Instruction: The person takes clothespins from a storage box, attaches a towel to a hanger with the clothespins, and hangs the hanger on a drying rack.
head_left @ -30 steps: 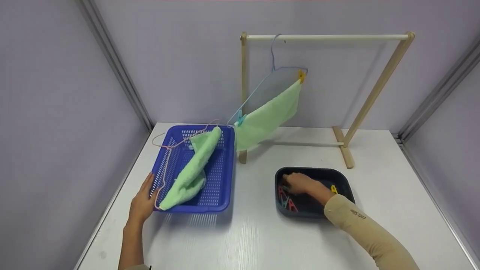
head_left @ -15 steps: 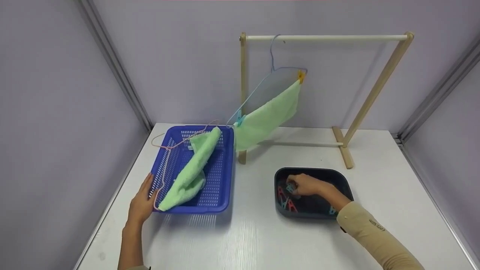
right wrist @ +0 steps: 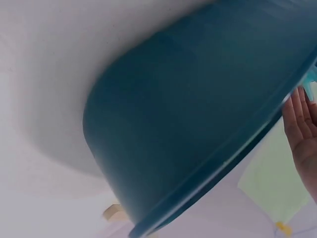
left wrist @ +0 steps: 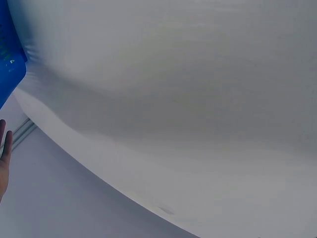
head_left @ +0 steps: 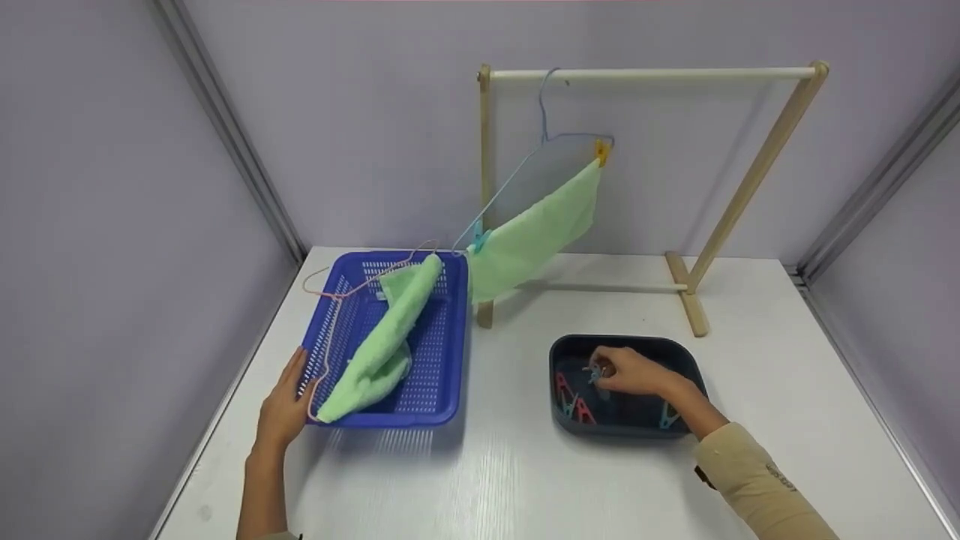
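My left hand (head_left: 283, 409) rests with fairly straight fingers along the left side of a blue plastic basket (head_left: 459, 337); its fingers also show at the edge of the left wrist view. A green towel (head_left: 390, 326) lies on a pink wire hanger (head_left: 334, 322) across that basket. Over the dark bin (head_left: 556, 397), my right hand (head_left: 634, 373) pinches a blue clothespin (head_left: 595, 373) between thumb and fingers. Red clothespins (head_left: 585, 410) and teal ones lie in the bin. In the right wrist view, the bin's outer wall (right wrist: 173, 109) covers much of the scene.
Behind the bin stands a wooden rack (head_left: 757, 176) with a white top bar (head_left: 675, 74). From it a blue hanger (head_left: 517, 172) hangs tilted, bearing another green towel (head_left: 536, 236) held by a yellow clothespin (head_left: 602, 153) and a teal clothespin (head_left: 480, 238). Pale walls enclose the white table (head_left: 495, 465).
My right hand, first reaching among the clothespins at the bin's left end, has drawn back to the right with a blue clothespin in its fingers. My left hand and the basket stay put.
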A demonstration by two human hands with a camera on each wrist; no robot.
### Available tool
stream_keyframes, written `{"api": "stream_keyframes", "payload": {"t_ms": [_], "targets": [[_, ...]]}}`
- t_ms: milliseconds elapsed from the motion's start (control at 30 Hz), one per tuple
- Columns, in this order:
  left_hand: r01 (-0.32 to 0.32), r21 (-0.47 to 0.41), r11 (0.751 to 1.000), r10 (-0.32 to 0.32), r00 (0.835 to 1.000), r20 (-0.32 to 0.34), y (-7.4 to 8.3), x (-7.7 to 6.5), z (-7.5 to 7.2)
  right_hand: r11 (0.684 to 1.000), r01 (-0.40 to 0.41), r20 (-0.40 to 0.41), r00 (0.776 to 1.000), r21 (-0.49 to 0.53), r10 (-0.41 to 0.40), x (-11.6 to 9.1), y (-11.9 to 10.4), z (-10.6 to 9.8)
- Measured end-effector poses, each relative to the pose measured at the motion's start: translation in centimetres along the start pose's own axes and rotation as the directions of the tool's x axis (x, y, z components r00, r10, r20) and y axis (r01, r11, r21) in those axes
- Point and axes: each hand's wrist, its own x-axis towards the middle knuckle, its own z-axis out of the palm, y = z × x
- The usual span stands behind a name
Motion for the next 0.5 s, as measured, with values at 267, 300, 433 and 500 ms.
{"api": "stream_keyframes", "payload": {"t_ms": [267, 300, 433, 500], "targets": [[0.005, -0.007, 1.000, -0.005, 1.000, 0.004, 0.0, 0.0, -0.1, 0.998, 0.009, -0.035, 0.999, 0.065, -0.007, -1.1, 0.3, -0.2], [0.005, -0.008, 1.000, -0.005, 1.000, 0.004, 0.0, 0.0, -0.1, 0.996, 0.010, -0.039, 0.999, 0.086, -0.007, -1.2, 0.3, -0.2], [0.013, -0.015, 1.000, -0.013, 1.000, 0.005, 0.0, 0.0, 0.0, 0.988, 0.022, -0.071, 0.997, 0.151, -0.011, -1.7, 0.5, -0.1], [0.016, -0.020, 1.000, -0.015, 1.000, 0.003, 0.1, 0.0, 0.0, 0.986, 0.028, -0.094, 0.995, 0.161, -0.013, -2.0, 0.4, -0.2]]}}
